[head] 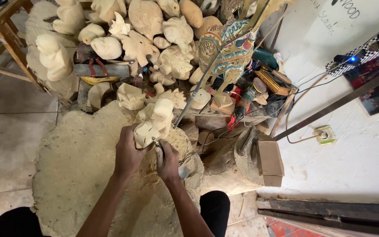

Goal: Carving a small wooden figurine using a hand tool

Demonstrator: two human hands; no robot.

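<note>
From the head camera, the left hand (128, 153) is wrapped around a pale wooden block (146, 133), fingers closed on its lower left side and holding it just above a broad, sawdust-covered wooden slab (75, 166). The right hand (167, 163) is clenched on a small carving tool (158, 144) whose tip touches the block's lower right edge; the two hands sit just beside each other, almost touching.

The slab has a ragged outer edge that runs close to the tiled floor (9, 140) on the left, and most of its surface to the left of the hands is open. Directly behind the block the room closes off: a heap of unfinished pale carvings (154, 52) crowds up against it, and a painted figure on a rod (227, 48) leans over the pile. To the right, a small brown box (269, 160) stands beside the slab, near the white wall (356, 153), well apart from the hands.

The tool's handle is hidden inside the right fist, and a grey piece below that hand is too unclear to name. The person's dark-clothed knees (215, 210) are cut off by the bottom edge, and a wooden stool (5, 39) is cut off at the top left.
</note>
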